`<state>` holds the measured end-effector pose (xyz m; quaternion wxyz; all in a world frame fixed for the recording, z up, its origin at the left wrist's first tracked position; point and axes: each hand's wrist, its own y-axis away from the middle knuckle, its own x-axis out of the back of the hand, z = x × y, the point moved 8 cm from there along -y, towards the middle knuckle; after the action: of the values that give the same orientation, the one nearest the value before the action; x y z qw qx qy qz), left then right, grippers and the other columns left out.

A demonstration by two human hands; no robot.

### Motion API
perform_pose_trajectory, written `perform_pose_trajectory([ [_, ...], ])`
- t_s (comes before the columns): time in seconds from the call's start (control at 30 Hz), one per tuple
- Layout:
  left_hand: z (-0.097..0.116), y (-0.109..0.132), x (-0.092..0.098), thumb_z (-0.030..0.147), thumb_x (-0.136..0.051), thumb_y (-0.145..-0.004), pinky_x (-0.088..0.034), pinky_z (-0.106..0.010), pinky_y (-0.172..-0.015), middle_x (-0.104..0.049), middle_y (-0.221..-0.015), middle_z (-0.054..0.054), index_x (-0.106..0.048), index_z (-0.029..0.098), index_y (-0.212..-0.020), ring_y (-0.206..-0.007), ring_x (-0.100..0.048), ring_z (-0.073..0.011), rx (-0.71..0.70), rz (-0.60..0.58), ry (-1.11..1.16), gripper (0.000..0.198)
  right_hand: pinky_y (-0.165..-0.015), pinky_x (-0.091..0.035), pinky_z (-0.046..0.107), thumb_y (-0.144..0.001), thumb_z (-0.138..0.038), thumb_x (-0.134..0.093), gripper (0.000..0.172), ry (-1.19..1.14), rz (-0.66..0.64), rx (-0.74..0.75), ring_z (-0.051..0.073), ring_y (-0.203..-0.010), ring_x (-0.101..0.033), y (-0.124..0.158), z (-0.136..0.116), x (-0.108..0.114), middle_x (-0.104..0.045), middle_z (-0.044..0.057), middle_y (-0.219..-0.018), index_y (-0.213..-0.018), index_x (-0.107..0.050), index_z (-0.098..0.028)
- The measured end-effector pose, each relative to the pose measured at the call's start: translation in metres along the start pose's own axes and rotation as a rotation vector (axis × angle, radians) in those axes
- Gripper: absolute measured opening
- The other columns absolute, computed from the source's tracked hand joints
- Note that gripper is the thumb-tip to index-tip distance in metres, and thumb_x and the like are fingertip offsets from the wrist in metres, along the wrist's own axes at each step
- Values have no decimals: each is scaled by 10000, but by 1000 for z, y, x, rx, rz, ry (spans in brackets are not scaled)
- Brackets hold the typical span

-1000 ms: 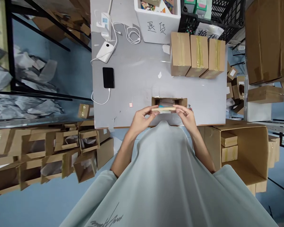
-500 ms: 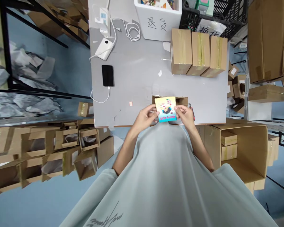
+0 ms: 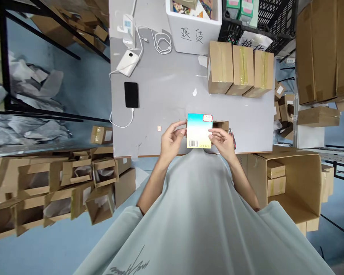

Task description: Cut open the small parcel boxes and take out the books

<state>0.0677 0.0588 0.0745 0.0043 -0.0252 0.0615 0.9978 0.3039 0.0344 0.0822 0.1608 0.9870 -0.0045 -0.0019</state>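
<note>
A small thin book is upright in front of me, its blue-to-yellow back cover with a barcode towards me. My right hand pinches its right edge, the thumb on the cover. My left hand has its fingertips curled at the left edge of the book. Behind the book, an open cardboard box is mostly hidden. A dark and red tool, too covered to name, lies beside my right hand.
Three taped cartons stand at the back right, before a white bin and a black crate. A black phone and a white power bank with cables lie left. A large open carton stands right of me.
The book has been turned over from its illustrated front cover to its back with the barcode. My left fingers have shifted along its left edge. The view has tilted slightly.
</note>
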Motion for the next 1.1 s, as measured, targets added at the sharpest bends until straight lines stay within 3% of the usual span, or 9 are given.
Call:
perform_pose_trajectory([
  [0.1,-18,-2,-1,719,-840,-929,-701,-398,-884,-806,-1359,-173,-704,212,-1442,-1055,-822,-258,175,-66,119,735,-736,-651,329,-895,-694,-844,517,45,15,10,181,-823,-728,-1,4,-2,-826,60,-1054,-1172,-817,-258],
  [0.23,-35,3,-5,736,-912,-823,-678,-372,-777,-850,-1038,-129,-798,169,-1116,-944,-817,-277,381,-202,166,648,-817,-652,333,-973,-631,-768,455,148,25,47,205,-954,-758,-3,3,-8,-827,83,-1143,-1219,-806,-250],
  [0.43,-37,2,-1,700,-893,-805,-640,-317,-680,-809,-928,-37,-692,221,-976,-739,-746,-188,334,-78,134,547,-1148,-607,466,-935,-481,-831,405,493,129,231,311,-1378,-694,3,-15,-38,-736,134,-1472,-1281,-808,-271],
  [0.53,-30,-1,-10,668,-865,-837,-659,-333,-727,-812,-979,-47,-665,236,-1004,-814,-777,-211,270,-92,101,504,-1086,-653,464,-887,-446,-848,449,467,71,161,313,-1260,-757,3,-3,-67,-794,121,-1361,-1296,-798,-267],
  [0.63,-21,-9,-16,654,-841,-867,-677,-413,-967,-798,-1287,-136,-744,221,-1045,-1178,-790,-297,188,-152,83,478,-987,-707,479,-931,-475,-757,401,258,163,64,334,-1210,-800,-4,11,-72,-828,128,-1313,-1267,-791,-260],
  [0.77,-29,-28,10,641,-939,-740,-635,-440,-1070,-738,-1446,-157,-761,236,-1225,-1334,-726,-343,205,-31,-23,656,-890,-754,512,-800,-672,-878,573,-129,214,-19,370,-1053,-857,-16,22,-66,-862,144,-1159,-1156,-761,-238],
  [0.83,-42,-34,20,623,-1004,-620,-653,-425,-967,-755,-1423,-165,-747,229,-1259,-1239,-763,-347,320,-63,9,793,-761,-768,533,-765,-737,-900,618,-183,217,-45,371,-904,-871,-21,22,-63,-863,125,-1110,-1137,-746,-268],
  [0.93,-54,-31,18,620,-987,-649,-636,-366,-780,-815,-1275,-146,-760,220,-1255,-1005,-809,-298,482,-271,134,761,-587,-735,592,-716,-809,-902,579,-159,181,-60,368,-606,-822,-30,21,-66,-852,27,-966,-1065,-742,-376],
  [1.1,-53,-48,32,568,-989,-641,-608,-319,-705,-838,-1147,-96,-783,236,-1177,-784,-784,-211,434,-187,161,663,-559,-709,627,-624,-855,-929,562,-149,50,21,386,-534,-798,-64,9,-78,-793,-51,-806,-1008,-770,-478],
])
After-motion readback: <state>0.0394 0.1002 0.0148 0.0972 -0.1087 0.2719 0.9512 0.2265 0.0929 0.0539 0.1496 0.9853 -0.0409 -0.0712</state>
